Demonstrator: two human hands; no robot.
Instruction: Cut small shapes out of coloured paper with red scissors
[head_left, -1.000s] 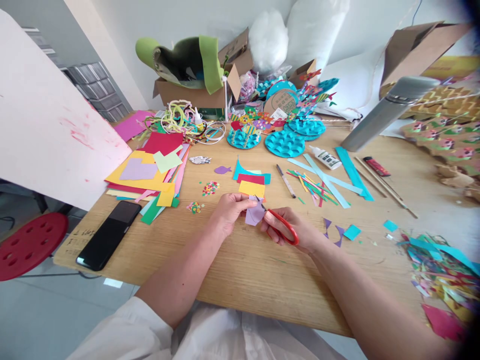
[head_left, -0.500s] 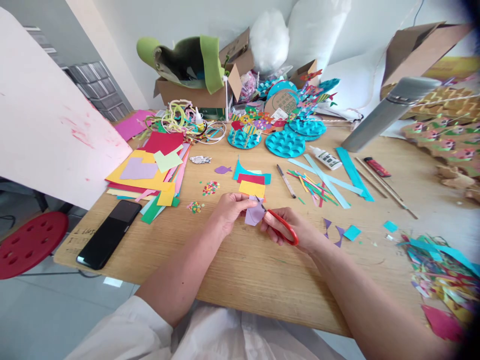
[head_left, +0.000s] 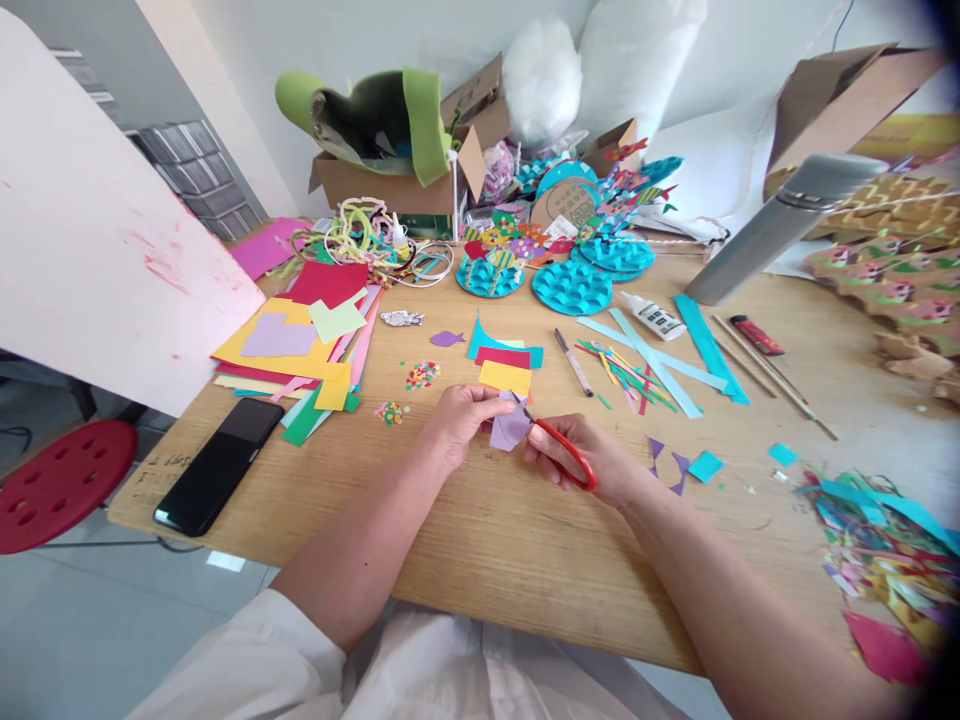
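Note:
Between finger and thumb, my left hand [head_left: 466, 415] pinches a small piece of light purple paper [head_left: 509, 428] that carries a drawn curved line. My right hand [head_left: 574, 452] is closed round the red handles of a pair of scissors [head_left: 568, 450]. The blades reach over the upper part of the purple paper. Just beyond my hands lie a yellow paper piece [head_left: 505, 377], a red one [head_left: 504, 356] and a blue curved cutout [head_left: 486, 343]. A purple paper fish [head_left: 448, 338] rests to their left, near a drawn black-and-white fish [head_left: 402, 318].
At left are a stack of coloured paper [head_left: 281, 335] and a black phone [head_left: 219, 467]. To the right lie a pen [head_left: 574, 362], paper strips [head_left: 651, 360], a glue bottle [head_left: 654, 316] and a heap of scraps [head_left: 885, 560]. A grey thermos [head_left: 780, 230] leans farther back, beside blue discs [head_left: 572, 288].
Both hands, the scissors and the purple paper keep nearly the same position. The whole view has shifted very slightly.

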